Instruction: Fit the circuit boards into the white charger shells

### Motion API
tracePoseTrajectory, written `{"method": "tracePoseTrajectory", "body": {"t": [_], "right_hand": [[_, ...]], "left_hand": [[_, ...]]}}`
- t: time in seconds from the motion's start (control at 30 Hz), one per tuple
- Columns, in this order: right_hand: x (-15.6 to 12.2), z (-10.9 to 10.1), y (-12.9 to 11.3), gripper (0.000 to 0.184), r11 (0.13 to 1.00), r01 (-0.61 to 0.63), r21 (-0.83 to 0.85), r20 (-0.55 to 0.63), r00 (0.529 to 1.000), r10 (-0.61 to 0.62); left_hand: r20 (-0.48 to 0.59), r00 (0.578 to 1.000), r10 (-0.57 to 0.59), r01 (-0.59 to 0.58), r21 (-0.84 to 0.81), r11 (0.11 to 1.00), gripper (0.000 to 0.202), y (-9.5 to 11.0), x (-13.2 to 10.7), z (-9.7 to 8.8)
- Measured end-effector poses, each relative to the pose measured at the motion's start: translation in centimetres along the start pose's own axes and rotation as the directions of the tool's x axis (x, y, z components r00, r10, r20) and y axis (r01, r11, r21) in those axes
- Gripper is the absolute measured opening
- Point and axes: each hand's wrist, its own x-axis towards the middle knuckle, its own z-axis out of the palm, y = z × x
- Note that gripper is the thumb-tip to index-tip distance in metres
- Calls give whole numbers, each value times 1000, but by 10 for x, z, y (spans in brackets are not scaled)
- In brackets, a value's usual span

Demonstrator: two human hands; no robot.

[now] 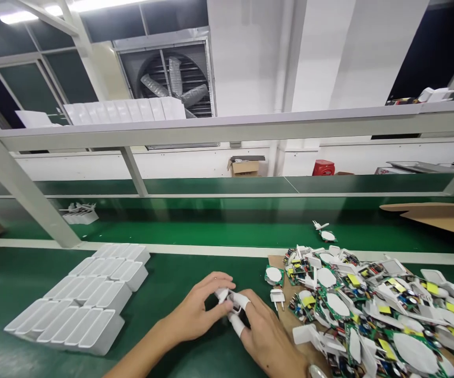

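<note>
My left hand (205, 307) is closed with its fingertips around a small white plastic part (224, 295), above the green bench. My right hand (264, 331) pinches at the same part from the right, with white covers on its thumb and a finger. Fingers hide most of the part, so its exact kind cannot be made out. Just right of the hands lie a loose white two-pin plug piece (277, 297) and a circuit board with a white disc (274, 275). Rows of white open-topped plastic cases (96, 320) stand to the left.
A large heap of circuit boards with white plug pieces (337, 304) covers cardboard on the right. Behind the bench runs a green conveyor belt (211, 233), carrying white parts (80, 212) at the left. A shelf rail (227, 128) crosses above, with slanted posts (25, 178).
</note>
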Motion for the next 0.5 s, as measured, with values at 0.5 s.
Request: {"method": "tracePoseTrajectory", "body": {"t": [0.5], "right_hand": [[20,9,-22,49,61,-467,882,379,781,496]], "left_hand": [[-295,917,268,-199,243,949,92,-19,-30,42]]}}
